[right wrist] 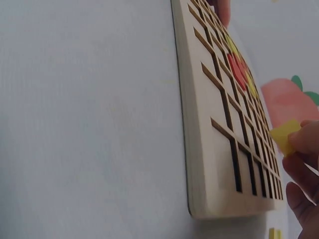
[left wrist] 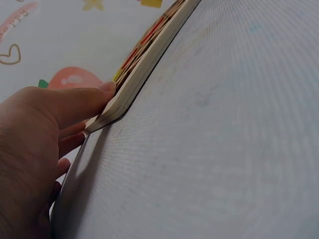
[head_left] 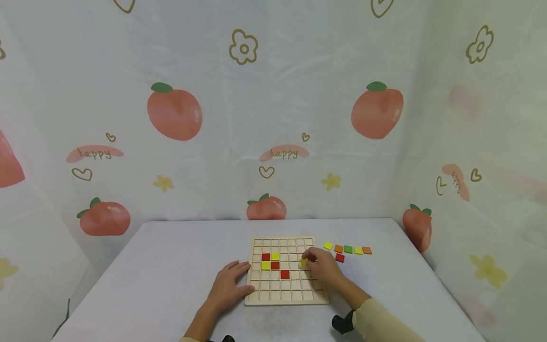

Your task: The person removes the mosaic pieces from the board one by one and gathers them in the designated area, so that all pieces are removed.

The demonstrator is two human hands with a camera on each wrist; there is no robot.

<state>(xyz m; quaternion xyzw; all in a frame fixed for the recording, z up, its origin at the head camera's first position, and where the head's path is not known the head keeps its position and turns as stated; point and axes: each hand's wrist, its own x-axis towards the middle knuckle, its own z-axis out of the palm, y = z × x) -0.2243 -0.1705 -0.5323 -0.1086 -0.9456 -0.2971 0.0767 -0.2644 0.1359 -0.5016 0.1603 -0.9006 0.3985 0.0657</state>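
Note:
A light wooden grid board point(head_left: 273, 301) lies flat on the table. On it, red and yellow square tiles make a two-by-two checker patch, and another red tile point(head_left: 285, 274) sits diagonally below. My left hand point(head_left: 228, 287) rests along the board's left edge, fingers spread; its thumb point(left wrist: 84, 104) lies at the near corner in the left wrist view. Between thumb and fingertips, my right hand point(head_left: 325, 268) pinches a yellow tile point(right wrist: 285, 136), held tilted just above the grid's right side. Part of the board's right edge is hidden under this hand.
Right of the board lie loose tiles: a row with a yellow tile point(head_left: 327, 245), an orange tile point(head_left: 339, 248), a green tile point(head_left: 348, 249) and more, plus a red tile point(head_left: 339, 258) nearer the right hand. A printed curtain point(head_left: 273, 95) hangs behind the white table point(head_left: 171, 266).

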